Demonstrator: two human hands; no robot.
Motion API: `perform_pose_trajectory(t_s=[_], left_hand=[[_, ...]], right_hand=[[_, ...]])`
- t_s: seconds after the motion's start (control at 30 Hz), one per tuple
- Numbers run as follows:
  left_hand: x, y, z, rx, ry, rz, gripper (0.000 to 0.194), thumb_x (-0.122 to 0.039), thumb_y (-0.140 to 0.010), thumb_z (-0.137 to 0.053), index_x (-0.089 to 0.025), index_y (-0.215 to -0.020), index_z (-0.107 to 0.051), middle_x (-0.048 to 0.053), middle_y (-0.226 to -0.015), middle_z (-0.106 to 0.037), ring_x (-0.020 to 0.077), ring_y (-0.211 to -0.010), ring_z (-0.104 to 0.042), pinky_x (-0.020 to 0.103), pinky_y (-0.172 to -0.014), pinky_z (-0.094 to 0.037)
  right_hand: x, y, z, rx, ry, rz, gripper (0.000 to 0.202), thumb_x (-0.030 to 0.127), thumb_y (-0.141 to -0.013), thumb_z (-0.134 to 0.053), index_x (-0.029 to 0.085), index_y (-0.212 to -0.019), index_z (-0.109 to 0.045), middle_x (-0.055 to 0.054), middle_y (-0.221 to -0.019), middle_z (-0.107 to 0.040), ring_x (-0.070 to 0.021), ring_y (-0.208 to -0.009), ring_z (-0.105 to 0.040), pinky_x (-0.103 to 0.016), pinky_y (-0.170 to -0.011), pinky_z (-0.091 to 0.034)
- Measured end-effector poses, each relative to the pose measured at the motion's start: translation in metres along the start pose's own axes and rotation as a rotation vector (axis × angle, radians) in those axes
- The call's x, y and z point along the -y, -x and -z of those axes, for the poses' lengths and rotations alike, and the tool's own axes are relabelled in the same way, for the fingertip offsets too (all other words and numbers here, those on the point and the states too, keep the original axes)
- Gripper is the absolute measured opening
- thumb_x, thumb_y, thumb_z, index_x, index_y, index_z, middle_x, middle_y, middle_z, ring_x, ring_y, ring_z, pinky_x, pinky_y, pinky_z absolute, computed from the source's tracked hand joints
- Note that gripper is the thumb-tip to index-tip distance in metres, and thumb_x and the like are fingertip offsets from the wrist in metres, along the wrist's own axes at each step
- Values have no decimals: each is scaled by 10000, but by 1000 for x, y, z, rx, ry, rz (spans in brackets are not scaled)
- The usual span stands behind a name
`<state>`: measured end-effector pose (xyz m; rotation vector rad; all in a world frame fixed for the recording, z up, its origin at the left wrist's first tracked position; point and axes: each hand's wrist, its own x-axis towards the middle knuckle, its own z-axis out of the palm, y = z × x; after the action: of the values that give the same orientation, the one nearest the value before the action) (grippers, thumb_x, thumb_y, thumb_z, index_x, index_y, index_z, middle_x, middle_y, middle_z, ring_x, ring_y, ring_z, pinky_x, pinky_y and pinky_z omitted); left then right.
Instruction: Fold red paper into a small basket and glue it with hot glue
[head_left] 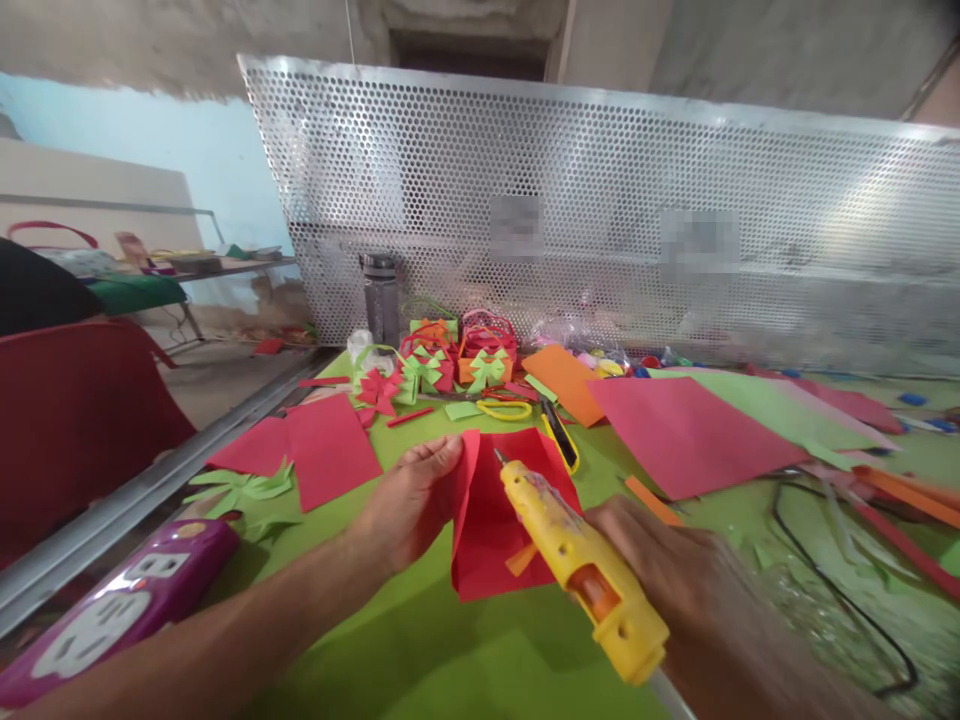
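Observation:
My left hand [424,495] pinches the left edge of a folded red sheet [480,550], its thumb on top. My right hand [649,550] is wrapped round a yellow glue gun [574,565]. The gun's metal tip points at the upper part of the red sheet; whether it touches the sheet I cannot tell. An orange scrap [520,560] lies against the red sheet under the gun. Yellow-handled scissors [559,435] lie just beyond the sheet.
Small decorated paper baskets [487,370] and a dark bottle [381,300] stand at the back. Red sheets [330,450] lie left, pink ones [690,435] right. A purple case [135,600] is at lower left, a black cable [825,590] at right. Perforated metal panel [600,200] behind.

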<state>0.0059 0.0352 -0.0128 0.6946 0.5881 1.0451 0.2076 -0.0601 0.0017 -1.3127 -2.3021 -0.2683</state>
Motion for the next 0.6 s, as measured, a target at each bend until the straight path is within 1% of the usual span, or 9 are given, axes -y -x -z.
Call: perform_pose_trajectory(t_s=[0.1,0.23,0.37,0.53,0.6], left_hand=[[0,1,-2,-3,27,25,98,-187,-708,-683,-121,-717,-611,58,-654,-684,176,-607,-657,292,-660,-531],[0,2,-3,1,37,8,72,-158,-713,-677,-123,-710,-614,49,-638,-680,156,-592,-649,268,-663,-523],[1,2,-3,5,54,30,53,-147,-719,-666,-119,-707,-623,44,-623,-673,134,-561,-632,242,-634,-514],[2,4,-3,17,36,79,98,-168,-751,-628,-101,-680,-632,57,-598,-663,123,-543,-621,223,-606,-500],[2,5,-4,9,23,83,111,-173,-757,-618,-96,-680,-636,62,-594,-663,123,-542,-619,221,-603,-496]], right_hand=[[2,2,0,32,-11,-13,156,101,-767,-356,203,-802,-469,-2,-676,-514,-136,-508,-498,-260,-445,-327],[9,2,10,79,79,-12,149,90,-726,-377,204,-759,-467,0,-650,-530,-129,-484,-512,-243,-420,-347],[12,1,15,55,165,37,127,99,-721,-387,211,-722,-448,10,-608,-522,-122,-448,-500,-234,-391,-353],[12,6,18,57,241,51,131,105,-730,-385,216,-764,-445,-23,-694,-543,-156,-558,-556,-241,-419,-414],[12,8,20,65,265,54,135,106,-731,-381,219,-766,-446,-27,-720,-541,-160,-567,-563,-243,-414,-420]])
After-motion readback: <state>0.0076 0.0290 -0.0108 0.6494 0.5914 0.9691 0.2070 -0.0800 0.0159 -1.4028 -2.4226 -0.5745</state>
